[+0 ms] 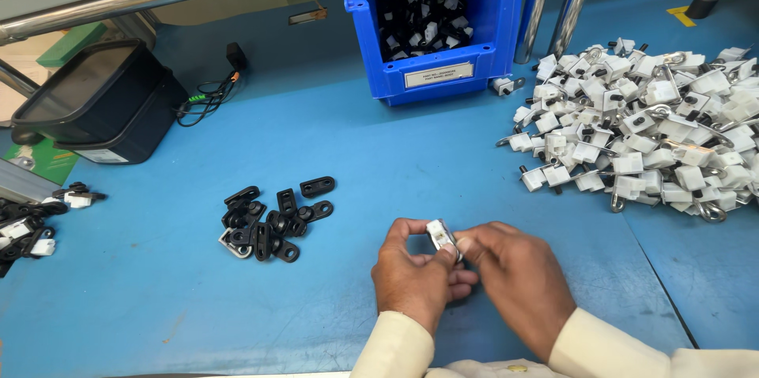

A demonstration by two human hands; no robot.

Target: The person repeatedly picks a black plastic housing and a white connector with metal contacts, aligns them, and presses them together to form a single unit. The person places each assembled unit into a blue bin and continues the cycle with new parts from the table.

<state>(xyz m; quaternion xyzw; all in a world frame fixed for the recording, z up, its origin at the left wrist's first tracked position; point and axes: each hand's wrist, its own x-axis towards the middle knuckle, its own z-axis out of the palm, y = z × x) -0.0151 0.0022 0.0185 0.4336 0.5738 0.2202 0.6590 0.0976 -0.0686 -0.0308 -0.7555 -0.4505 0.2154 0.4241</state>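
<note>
Blue worktop (pixel 379 149): both hands, left (pixel 415 271) and right (pixel 514 275), pinch one small white part (pixel 439 233) beside one blue bin (pixel 435 22)

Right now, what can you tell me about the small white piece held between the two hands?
The small white piece is a blocky part, plastic by its look, with a bit of shiny metal along its lower right edge. It is held above the blue table, pinched between the fingers of the left hand and the right hand, and tilted. The fingers hide most of it, so its full shape cannot be told.
</note>
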